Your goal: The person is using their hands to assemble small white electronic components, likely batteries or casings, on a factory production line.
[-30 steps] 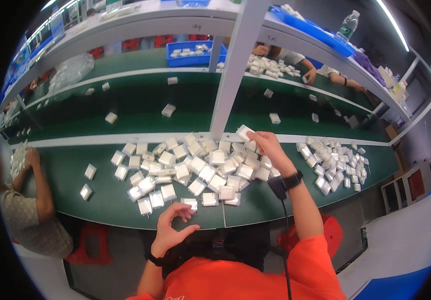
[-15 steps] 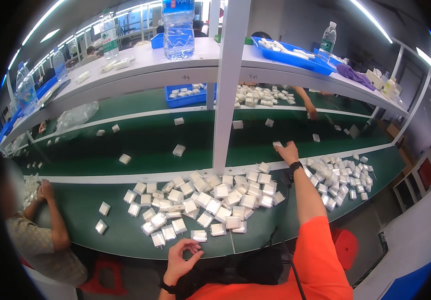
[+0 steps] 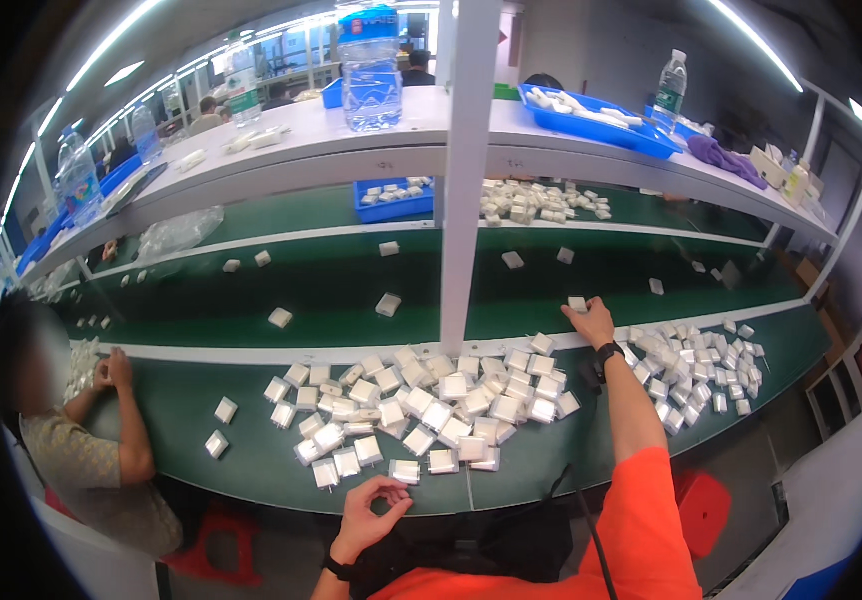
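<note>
At the near edge of the green bench, the left hand is loosely curled, thumb standing apart from fingers, so its grip has a gap; just beyond the fingertips lies a film-wrapped block, white and squarish; past it spreads a broad heap of similar blocks, with two loose blocks well apart to its left; a smaller heap lies right of the right forearm; at the left end another person in a patterned shirt has both hands beside a further pile.

Just past the pale rail, the right hand reaches over a dark green strip, a white piece at its fingertips; whether its grip closes on that piece or merely touches it cannot be told; other blocks lie scattered along the strip.

Farther off, a blue bin holds more, near a far heap; above, a white shelf carries clear bottles, a blue tray and a purple cloth.
</note>
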A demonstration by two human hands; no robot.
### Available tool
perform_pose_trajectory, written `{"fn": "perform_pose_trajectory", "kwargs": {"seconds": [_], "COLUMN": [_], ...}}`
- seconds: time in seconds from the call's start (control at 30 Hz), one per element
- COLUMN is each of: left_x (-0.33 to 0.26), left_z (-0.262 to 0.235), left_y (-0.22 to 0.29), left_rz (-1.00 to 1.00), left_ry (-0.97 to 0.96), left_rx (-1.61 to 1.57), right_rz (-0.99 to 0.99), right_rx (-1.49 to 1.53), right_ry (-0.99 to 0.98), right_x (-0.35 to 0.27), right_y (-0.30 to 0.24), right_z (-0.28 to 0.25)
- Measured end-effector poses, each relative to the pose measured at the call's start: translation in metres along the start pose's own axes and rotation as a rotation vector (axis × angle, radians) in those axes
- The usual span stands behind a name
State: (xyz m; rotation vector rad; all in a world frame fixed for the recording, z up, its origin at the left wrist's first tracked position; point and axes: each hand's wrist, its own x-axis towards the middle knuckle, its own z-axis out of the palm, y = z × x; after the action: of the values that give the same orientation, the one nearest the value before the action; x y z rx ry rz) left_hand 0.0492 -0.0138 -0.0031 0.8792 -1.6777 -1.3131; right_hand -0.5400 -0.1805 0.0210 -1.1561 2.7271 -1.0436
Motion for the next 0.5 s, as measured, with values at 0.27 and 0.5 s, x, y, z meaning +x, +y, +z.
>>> {"fn": "perform_pose_trajectory", "kwargs": {"seconds": [0.27,0.5], "left_x": [-0.004,0.0], "left_z": [-0.011,-0.101], "left_y": [0.018,0.121], "left_rz": [0.0,0.142], "left_ry": [-0.1,-0.107], "left_rx": [-0.007,0.312], "right_rz": [-0.159,-0.564], "right_rx": [0.067,0.25], "right_ry": [0.042,-0.843], "right_x": [-0.001,-0.144], "right_y": [0.002,-0.125], "right_z": [-0.013,-0.107]}}
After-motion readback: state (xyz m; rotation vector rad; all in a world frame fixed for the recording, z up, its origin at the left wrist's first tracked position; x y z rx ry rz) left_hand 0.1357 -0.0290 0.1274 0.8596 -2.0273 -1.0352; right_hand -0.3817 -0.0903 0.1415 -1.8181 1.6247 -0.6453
